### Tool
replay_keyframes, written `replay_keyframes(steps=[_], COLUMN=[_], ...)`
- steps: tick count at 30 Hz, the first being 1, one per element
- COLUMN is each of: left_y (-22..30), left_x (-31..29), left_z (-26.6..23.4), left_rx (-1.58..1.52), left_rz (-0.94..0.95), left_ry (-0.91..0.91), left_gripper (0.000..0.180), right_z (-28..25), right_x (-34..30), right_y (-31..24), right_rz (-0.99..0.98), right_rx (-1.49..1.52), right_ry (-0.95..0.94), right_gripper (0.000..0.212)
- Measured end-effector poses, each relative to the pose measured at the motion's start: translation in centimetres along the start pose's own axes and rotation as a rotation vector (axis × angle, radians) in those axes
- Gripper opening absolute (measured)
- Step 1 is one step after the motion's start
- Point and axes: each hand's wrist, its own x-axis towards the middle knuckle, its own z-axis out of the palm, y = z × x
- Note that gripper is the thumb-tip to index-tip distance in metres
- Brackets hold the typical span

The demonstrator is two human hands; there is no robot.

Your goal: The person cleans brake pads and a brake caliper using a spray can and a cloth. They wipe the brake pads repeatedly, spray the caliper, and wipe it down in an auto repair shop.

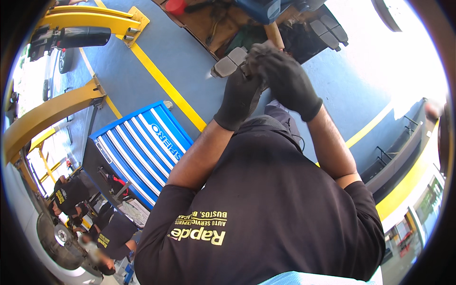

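Observation:
Both my hands wear dark gloves and meet at the near edge of the workbench (199,35). My left hand (240,97) is closed, its fingers curled round a small dark piece that I cannot make out. Over its fingertips bends my right hand (289,80), also closed; what lies under its fingers is hidden. Just left of them, a grey brake pad (229,62) rests at the bench corner, very near my left fingers. More brake pads (327,32) lie side by side on the bench's right part. A wooden handle (274,35) points toward my right hand.
A blue container (266,10) and a red cup (175,6) stand on the bench. To my left are a blue tool cabinet (142,147) and yellow lift arms (85,21). Other people (114,235) work by a car (33,228). Yellow lines (164,83) cross the blue floor.

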Motion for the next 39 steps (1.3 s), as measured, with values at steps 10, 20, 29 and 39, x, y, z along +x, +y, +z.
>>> replay_keyframes(steps=[10,20,29,39], left_y=[0.9,3.2,2.6,2.3], left_x=[0.5,0.5,0.4,-0.4], left_z=[-0.2,-0.1,0.0,1.2], left_rx=[0.185,0.46,0.109,0.226], left_rz=[0.217,0.267,-0.033,0.132], left_ry=[-0.069,-0.08,0.046,0.085], left_gripper=[0.025,0.015,0.025,0.033], right_z=[-0.9,-2.0,0.1,0.5], right_x=[-0.2,-0.7,-2.0,-1.7], right_y=[-1.4,3.4,0.4,0.0], right_rz=[-0.031,-0.039,0.069,0.106], right_rx=[0.008,-0.05,-0.058,-0.04], right_ry=[0.071,0.069,0.297,0.286], right_gripper=[0.029,0.031,0.019,0.036])
